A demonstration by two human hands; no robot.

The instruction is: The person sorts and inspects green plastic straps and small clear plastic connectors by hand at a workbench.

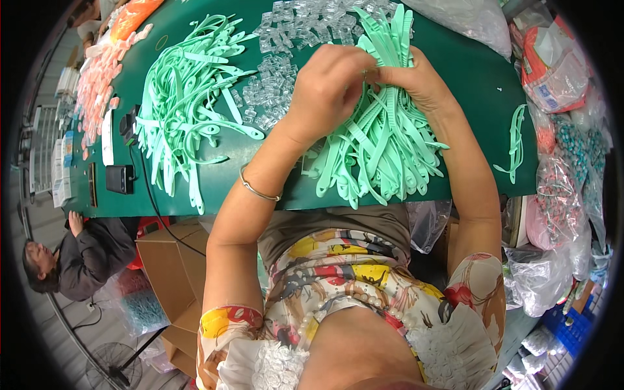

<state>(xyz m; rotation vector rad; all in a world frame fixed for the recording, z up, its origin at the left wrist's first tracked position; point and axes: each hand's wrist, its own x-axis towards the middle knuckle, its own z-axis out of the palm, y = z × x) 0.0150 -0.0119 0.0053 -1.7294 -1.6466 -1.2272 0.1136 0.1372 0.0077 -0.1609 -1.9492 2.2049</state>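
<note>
A thick bundle of mint-green rubbery straps [380, 153] fans out over the table in front of me, its upper ends rising past my hands. My right hand [426, 81] is closed round the bundle near its upper part, thumb across the front. Beside it, my left hand [328, 88] has its fingers curled together in a pinch at the bundle's left side; what lies between the fingertips is hidden. Left of my arms lies a second, tangled heap of the same straps [185, 97]. Small clear plastic pieces [276, 81] are scattered between the two, behind my left hand.
The green table [478, 162] carries a looped green strap [517, 143] at right. Pink pieces [97, 91] and a black box [119, 179] with a cable lie left. A co-worker [91, 260] is at the left edge; filled plastic bags [559, 195] crowd the right side.
</note>
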